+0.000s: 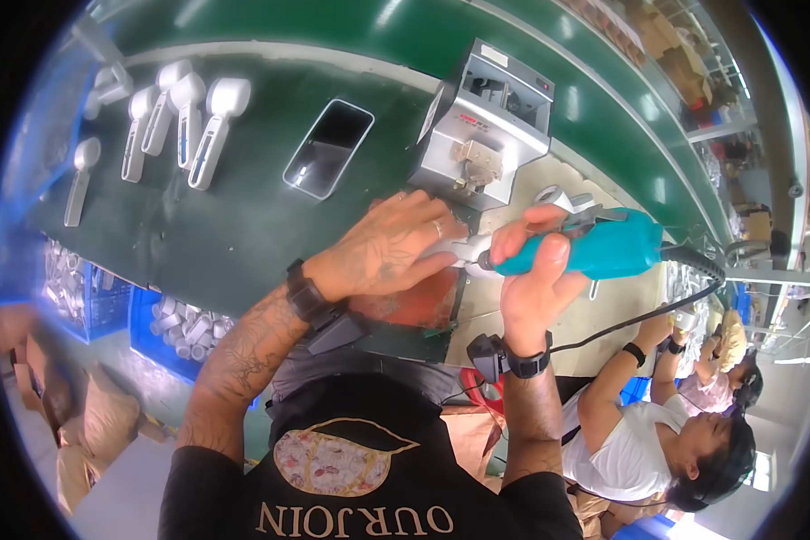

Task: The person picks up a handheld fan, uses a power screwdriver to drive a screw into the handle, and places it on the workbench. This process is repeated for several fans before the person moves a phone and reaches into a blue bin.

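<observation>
My right hand [542,286] is wrapped round a teal electric screwdriver [619,245], held nearly level, with its cord trailing from the right end. Its tip meets a white plastic part [463,249], which my left hand [394,241] grips from the left; the fingers cover much of the part. Just beyond my hands stands a grey screw feeder [481,135] with a metal outlet on its front. More white round pieces [556,196] lie at its right foot. An orange-red patch [405,301] shows on the bench under my left hand.
Several white round-headed handles [209,135] lie at the far left of the green bench [234,229]. A phone [328,148] rests left of the feeder. Blue bins [138,315] of white parts stand below the left edge. Co-workers [630,432] sit at the right.
</observation>
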`<state>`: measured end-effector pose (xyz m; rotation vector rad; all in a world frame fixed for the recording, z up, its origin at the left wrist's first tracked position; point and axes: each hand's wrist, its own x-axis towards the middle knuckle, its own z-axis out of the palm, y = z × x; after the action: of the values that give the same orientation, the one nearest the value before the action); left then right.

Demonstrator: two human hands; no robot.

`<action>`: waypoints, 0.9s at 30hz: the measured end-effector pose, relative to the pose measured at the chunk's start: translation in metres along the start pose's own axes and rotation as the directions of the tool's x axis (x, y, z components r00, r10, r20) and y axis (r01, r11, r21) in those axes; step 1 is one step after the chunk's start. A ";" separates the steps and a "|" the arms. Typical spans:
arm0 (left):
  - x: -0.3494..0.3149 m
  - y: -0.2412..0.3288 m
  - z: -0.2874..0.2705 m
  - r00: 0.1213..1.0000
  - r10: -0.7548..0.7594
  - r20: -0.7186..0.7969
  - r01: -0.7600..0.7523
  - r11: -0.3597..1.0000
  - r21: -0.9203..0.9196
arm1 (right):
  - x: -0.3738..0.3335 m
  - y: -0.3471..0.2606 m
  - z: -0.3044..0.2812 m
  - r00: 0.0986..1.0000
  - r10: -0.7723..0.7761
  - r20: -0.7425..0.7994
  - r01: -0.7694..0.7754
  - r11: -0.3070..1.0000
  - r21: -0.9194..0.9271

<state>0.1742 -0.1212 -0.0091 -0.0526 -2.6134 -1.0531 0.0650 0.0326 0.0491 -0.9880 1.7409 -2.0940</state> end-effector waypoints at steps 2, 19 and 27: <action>-0.001 0.002 -0.001 1.000 -0.004 0.000 0.004 1.000 0.000 | -0.004 0.004 -0.002 1.000 0.009 0.001 -0.009 1.000 0.009; 0.002 0.001 0.001 0.998 0.057 -0.026 -0.057 0.998 0.036 | -0.008 0.020 0.002 0.999 -0.028 0.042 0.023 0.992 0.123; -0.013 0.010 0.001 0.984 0.145 -0.102 -0.132 0.984 0.119 | -0.027 0.016 0.000 0.987 0.135 -0.084 -0.118 0.975 0.190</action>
<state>0.1883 -0.1120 -0.0066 -0.1445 -2.5231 -0.8369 0.0811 0.0437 0.0249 -0.7166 1.5715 -2.2048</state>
